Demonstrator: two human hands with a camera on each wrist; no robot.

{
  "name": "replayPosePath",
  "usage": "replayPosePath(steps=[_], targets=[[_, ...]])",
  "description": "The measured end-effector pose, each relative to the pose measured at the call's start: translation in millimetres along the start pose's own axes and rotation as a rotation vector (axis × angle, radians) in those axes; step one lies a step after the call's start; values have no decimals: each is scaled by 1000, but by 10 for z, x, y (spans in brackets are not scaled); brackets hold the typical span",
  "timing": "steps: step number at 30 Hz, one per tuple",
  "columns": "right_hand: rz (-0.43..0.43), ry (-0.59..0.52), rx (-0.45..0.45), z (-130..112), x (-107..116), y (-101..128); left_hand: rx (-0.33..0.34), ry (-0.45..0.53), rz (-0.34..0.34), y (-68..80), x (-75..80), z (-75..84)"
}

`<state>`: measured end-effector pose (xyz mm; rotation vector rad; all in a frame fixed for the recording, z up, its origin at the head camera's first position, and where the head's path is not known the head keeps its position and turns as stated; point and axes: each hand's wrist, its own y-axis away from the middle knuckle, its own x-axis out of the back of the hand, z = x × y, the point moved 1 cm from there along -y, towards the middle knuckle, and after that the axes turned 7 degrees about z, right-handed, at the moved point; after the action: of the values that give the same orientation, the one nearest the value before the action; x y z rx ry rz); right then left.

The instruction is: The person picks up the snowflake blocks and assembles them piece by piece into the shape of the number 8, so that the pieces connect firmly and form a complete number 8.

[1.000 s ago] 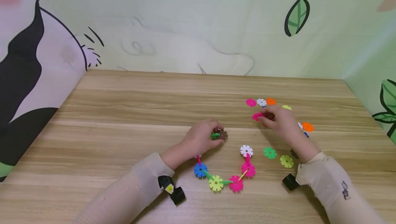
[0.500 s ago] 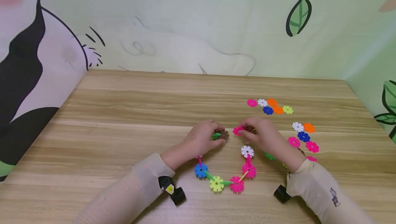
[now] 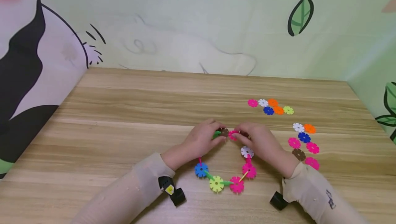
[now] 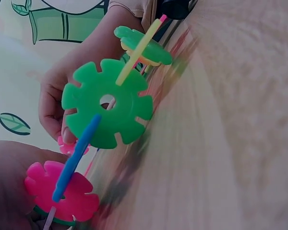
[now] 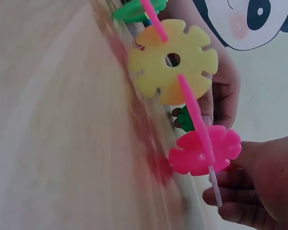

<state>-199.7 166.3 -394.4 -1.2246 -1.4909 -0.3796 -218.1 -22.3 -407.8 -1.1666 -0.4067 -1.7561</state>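
Observation:
In the head view my left hand pinches a brown disc joined to a green piece at one end of a curved chain of plastic flower discs. The chain runs through a blue disc, a yellow disc and two pink ones to a white disc. My right hand pinches a loose pink disc right against the brown disc. The right wrist view shows a yellow disc and a pink disc close up, the left wrist view a green disc.
The wooden table carries a row of several loose discs at the back right. Another cluster of several discs lies beside my right forearm. Illustrated walls close the table at the back and both sides.
My right hand carried a pink disc from the far right cluster leftward to the brown disc in my left hand. The left hand stayed in place.

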Motion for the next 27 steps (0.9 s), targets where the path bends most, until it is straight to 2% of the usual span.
replayPosePath(steps=[6, 17, 27], targets=[[13, 71, 58, -26, -10, 12, 7, -10, 9, -4, 4, 19], [44, 141, 64, -62, -38, 43, 15, -19, 17, 1, -1, 20], [60, 120, 40, -73, -61, 48, 18, -27, 24, 3, 6, 31]])
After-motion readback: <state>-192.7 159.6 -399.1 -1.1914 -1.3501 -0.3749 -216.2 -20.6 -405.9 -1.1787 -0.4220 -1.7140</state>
